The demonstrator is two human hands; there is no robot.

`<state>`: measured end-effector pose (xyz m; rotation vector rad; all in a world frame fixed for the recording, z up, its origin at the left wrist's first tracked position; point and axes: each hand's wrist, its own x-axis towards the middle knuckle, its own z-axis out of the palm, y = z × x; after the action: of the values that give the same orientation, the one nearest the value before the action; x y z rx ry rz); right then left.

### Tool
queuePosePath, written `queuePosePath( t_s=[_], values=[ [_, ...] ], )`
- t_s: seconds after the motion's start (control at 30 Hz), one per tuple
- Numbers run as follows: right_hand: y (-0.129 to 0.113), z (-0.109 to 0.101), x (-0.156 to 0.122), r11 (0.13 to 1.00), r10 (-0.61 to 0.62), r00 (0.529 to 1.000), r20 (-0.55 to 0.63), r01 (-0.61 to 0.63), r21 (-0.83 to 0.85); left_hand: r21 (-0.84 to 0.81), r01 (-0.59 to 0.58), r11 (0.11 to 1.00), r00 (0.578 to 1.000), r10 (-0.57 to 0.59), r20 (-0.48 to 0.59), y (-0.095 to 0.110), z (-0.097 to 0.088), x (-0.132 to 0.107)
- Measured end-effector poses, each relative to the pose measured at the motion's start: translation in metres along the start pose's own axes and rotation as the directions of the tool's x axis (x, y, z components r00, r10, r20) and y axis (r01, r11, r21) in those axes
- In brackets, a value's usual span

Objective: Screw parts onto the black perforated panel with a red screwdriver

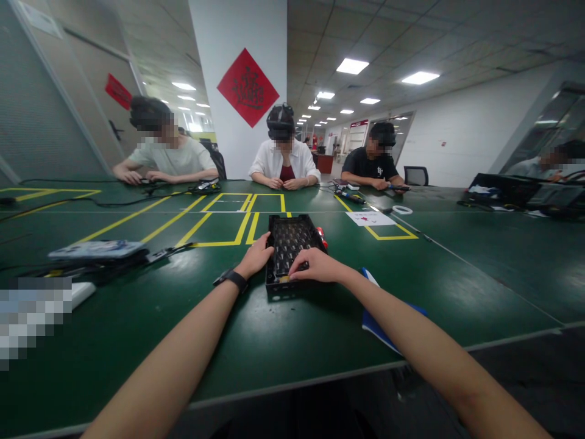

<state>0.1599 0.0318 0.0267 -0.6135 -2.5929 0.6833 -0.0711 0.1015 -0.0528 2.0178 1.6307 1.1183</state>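
Note:
A black rectangular case lies on the green table, with rows of small pale metal-looking pieces inside it. Its left wall is gripped by my left hand, which has a dark band on the wrist. Over the near end of the case, my right hand has its thumb and fingers pinched together, pointing down inside. A small yellowish piece sits right by those fingertips; whether they hold it or something smaller cannot be made out. Red-and-white items show beside the case's right wall.
A blue-and-white booklet lies under my right forearm. To the left are a flat box-like device and cables. Yellow tape marks the green table. A white paper and tape roll lie farther right. Several people sit across.

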Motion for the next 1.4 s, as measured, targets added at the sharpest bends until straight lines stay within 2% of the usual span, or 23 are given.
queuePosePath(
  t_s=[0.27, 0.93, 1.17, 1.4],
  values=[
    [0.0044, 0.002, 0.0003, 1.0, -0.023, 1.0, -0.02, 0.023, 0.002, 0.003, -0.014, 1.0, 1.0, 0.014, 0.0, 0.0018, -0.0001, -0.0007],
    [-0.0033, -0.0023, -0.0024, 0.999, 0.022, 1.0, -0.012, -0.021, 0.032, 0.005, -0.006, 1.0, 1.0, 0.006, 0.0, 0.0031, -0.0002, -0.0007],
    [0.0002, 0.0011, -0.002, 0.986, 0.069, 0.998, -0.004, -0.067, 0.149, 0.022, -0.018, 1.0, 1.0, 0.018, -0.001, 0.0019, 0.0002, -0.0001],
    [-0.0007, 0.0002, -0.0031, 0.982, 0.055, 0.998, -0.002, -0.054, 0.181, 0.019, -0.013, 1.0, 1.0, 0.013, 0.001, 0.0021, 0.0001, -0.0002]
  ],
)
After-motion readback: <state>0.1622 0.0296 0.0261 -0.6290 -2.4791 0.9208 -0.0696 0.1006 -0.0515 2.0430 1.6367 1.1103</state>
